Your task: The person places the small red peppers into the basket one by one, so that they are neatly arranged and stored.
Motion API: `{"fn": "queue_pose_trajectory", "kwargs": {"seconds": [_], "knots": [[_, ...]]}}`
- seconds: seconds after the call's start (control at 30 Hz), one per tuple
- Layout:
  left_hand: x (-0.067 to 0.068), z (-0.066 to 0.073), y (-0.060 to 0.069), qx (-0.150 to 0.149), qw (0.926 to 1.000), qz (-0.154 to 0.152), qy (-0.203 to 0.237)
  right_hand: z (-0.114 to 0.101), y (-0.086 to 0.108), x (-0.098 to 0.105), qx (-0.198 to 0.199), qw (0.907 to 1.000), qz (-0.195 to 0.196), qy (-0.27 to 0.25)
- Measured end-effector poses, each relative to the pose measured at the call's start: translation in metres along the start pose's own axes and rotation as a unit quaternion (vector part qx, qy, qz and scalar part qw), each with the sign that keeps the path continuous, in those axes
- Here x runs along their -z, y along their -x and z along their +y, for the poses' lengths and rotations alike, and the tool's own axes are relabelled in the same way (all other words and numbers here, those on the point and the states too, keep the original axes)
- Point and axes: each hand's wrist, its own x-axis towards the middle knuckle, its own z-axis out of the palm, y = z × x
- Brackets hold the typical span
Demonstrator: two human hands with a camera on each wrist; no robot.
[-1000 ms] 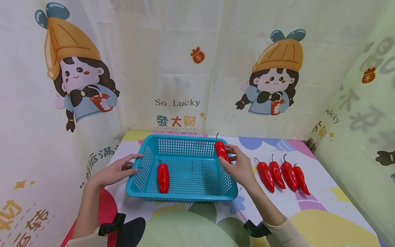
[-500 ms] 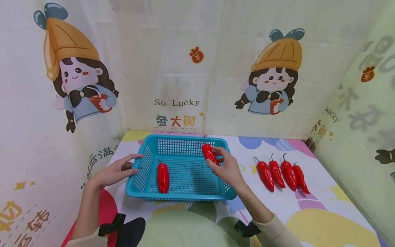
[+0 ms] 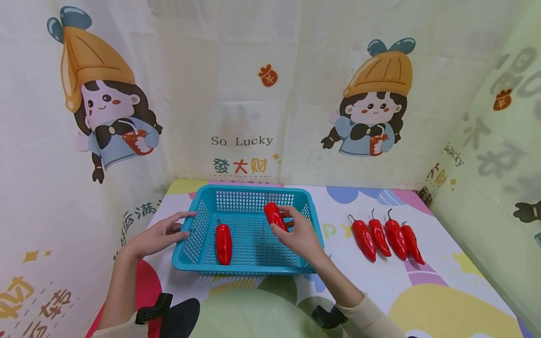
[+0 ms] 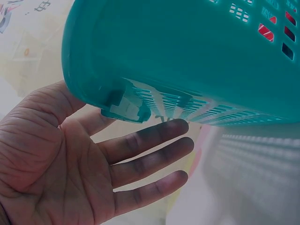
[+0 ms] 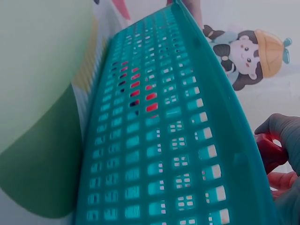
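Leftward over the basket [image 3: 249,270] is where my right hand [image 3: 299,234] has gone since a second ago, taking the held pepper [image 3: 276,218] from the basket's right wall to above its right half. Thumb and fingers pinch it from the near right; its long axis slants from far left to near right, and its stem is hard to make out. It looks raised off the basket's floor, apart from the resting pepper [image 3: 223,244].

That relation seems to matter most: the resting pepper lies to the left of my right hand and a little nearer me, its axis running almost straight near to far, stem at the far end, with bare floor between the two. My left hand [image 3: 158,236] has stayed at the left rim, thumb and index touching it, the other fingers loosely extended outside. Four loose peppers [image 3: 396,237] lie on the worktop [image 3: 439,230], well to the right.
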Motion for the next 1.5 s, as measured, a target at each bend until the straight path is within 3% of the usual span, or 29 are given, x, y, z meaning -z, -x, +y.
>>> {"fn": "queue_pose_trajectory", "kwargs": {"seconds": [0.33, 0.6, 0.97, 1.5], "knots": [[-0.001, -0.001, 0.0, 0.003, 1.0, 0.005, -0.003, -0.004, -0.002, -0.012, 0.001, 0.9996, -0.028, 0.003], [-0.001, 0.0, 0.0, 0.005, 1.0, 0.005, 0.0, -0.001, -0.008, -0.026, -0.031, 0.9957, -0.081, -0.034], [-0.001, 0.0, 0.0, -0.002, 1.0, 0.005, -0.004, -0.008, -0.014, -0.042, -0.076, 0.9885, -0.114, -0.063], [0.0, -0.001, -0.002, -0.006, 1.0, -0.002, -0.003, -0.01, -0.029, -0.061, -0.103, 0.9808, -0.163, -0.029]]}}
